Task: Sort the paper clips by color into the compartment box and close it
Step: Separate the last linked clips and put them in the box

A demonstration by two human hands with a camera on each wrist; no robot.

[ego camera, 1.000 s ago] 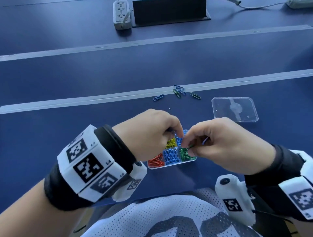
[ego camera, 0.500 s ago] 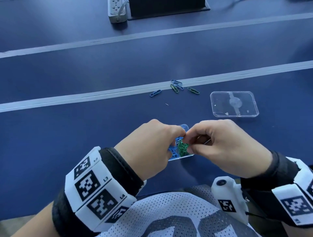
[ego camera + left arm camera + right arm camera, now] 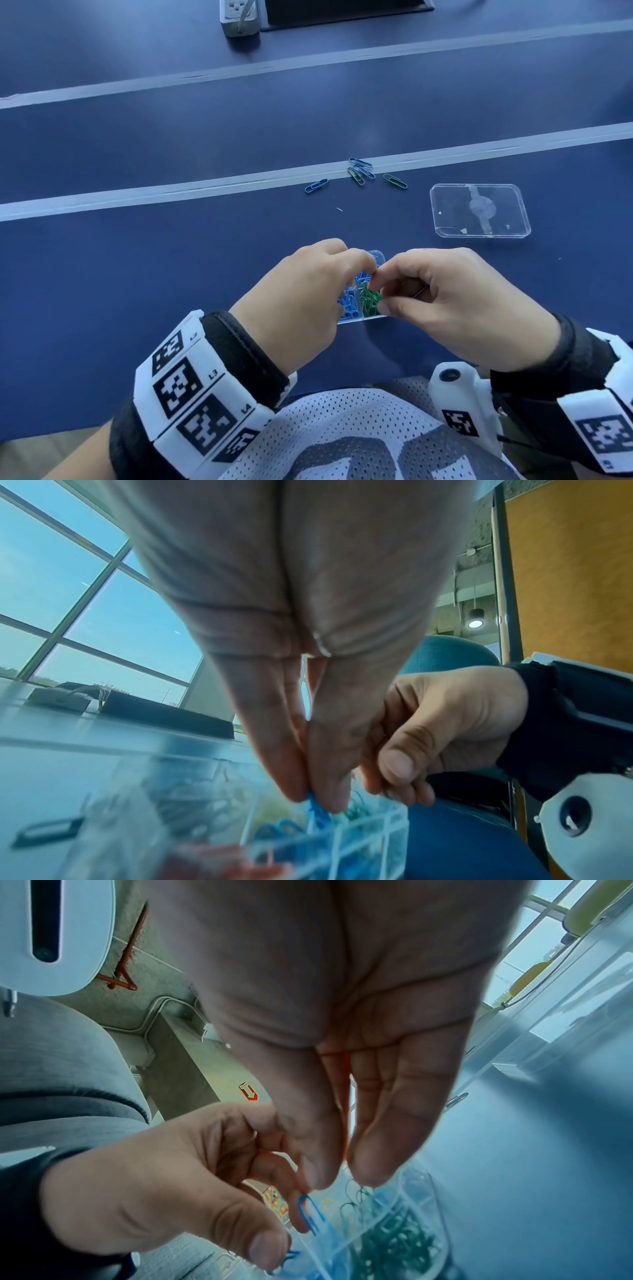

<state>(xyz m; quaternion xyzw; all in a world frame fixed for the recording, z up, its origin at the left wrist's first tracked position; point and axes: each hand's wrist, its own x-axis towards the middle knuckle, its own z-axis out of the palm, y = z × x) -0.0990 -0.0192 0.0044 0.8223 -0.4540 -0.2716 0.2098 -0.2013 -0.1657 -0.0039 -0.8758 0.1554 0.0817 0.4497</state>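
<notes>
The clear compartment box (image 3: pixel 371 318) lies near the table's front edge, under both hands. Blue clips (image 3: pixel 349 303) and green clips (image 3: pixel 370 301) show in its near compartments; the rest is hidden by my left hand (image 3: pixel 371 270). The left thumb and forefinger pinch a blue paper clip (image 3: pixel 313 808) just above the box (image 3: pixel 369 840), also seen in the right wrist view as the blue clip (image 3: pixel 310 1215). My right hand (image 3: pixel 380 291) hovers fingertip to fingertip with the left, over the green compartment, fingers curled. A thin clip (image 3: pixel 421 293) sticks out between its fingers.
The clear lid (image 3: pixel 479 210) lies flat to the right, beyond the box. Several loose blue and green clips (image 3: pixel 359 171) sit on a pale tape line farther out. A power strip (image 3: pixel 238 15) and a dark panel stand at the far edge.
My left hand has shifted right over the box, covering the red and yellow compartments. Both hands have drawn closer together, fingertips nearly meeting.
</notes>
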